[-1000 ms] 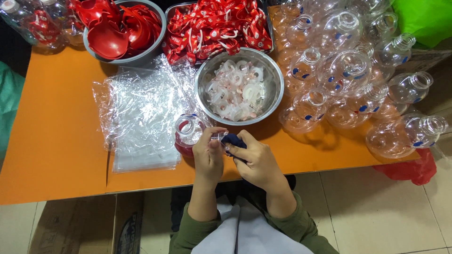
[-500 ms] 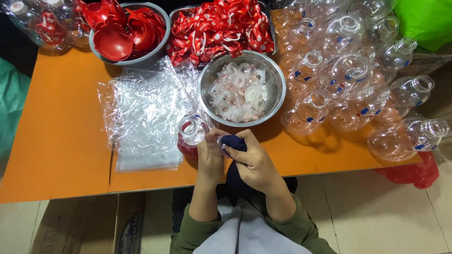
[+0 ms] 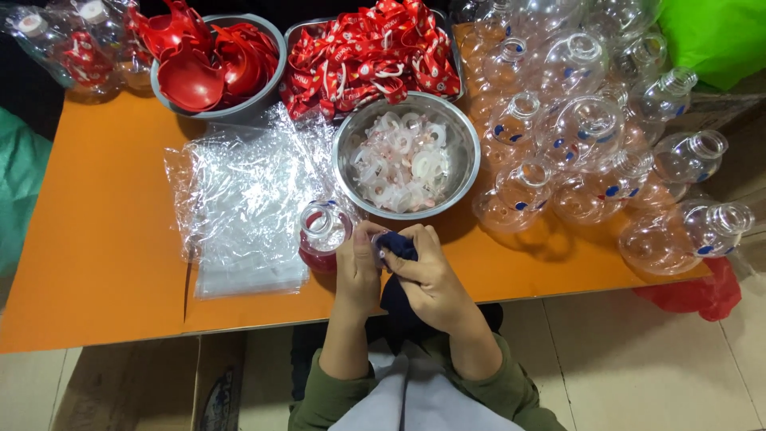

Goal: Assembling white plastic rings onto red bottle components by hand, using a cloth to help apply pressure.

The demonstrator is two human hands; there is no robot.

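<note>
My left hand and my right hand meet at the near edge of the orange table, both closed around a dark blue cloth. The left thumb also touches a small clear ring between the fingers. Just left of my left hand stands a clear round bottle with a red base. Beyond my hands sits a steel bowl of clear plastic rings.
A stack of clear plastic bags lies left of the bowl. At the back stand a bowl of red scoop-shaped parts and a tray of red ribbons. Several clear empty bottles crowd the right side. Bagged bottles are far left.
My hands stay in the same place and keep working the blue cloth; the right fingers have shifted a little over it. The bottle has not moved.
</note>
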